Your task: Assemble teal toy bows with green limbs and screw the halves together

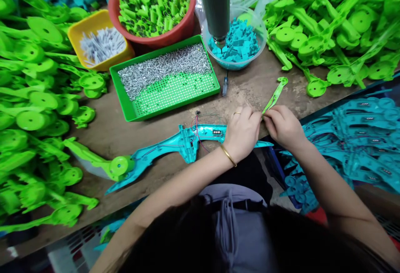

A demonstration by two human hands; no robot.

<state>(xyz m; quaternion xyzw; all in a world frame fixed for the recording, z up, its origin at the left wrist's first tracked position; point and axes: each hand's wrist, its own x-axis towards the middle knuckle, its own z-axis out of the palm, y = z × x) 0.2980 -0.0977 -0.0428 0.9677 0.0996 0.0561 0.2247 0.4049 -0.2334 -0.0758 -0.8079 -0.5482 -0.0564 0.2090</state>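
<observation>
A long blue plastic shell, shaped like half of a toy bow (162, 140), lies across the bench with thin wires and small metal coils in it. A green plastic arm with a round disc (120, 167) sits at its left end. Over the shell's right part is my left hand (243, 133), fingers closed at the lower end of a slim green plastic arm (275, 95). Pinching that same end, my right hand (284, 126) is just beside the left. The arm's far end sticks up and away from me. My fingers hide the gripped end.
Behind the shell are a green tray of screws (175, 105), a screwdriver (225, 86), a yellow bin (75, 35), a red tub (112, 2) and a clear bowl (264, 35). A dark vertical tool (215, 6) hangs above. Green parts (40, 115) flank both sides; blue shells (353, 140) lie right.
</observation>
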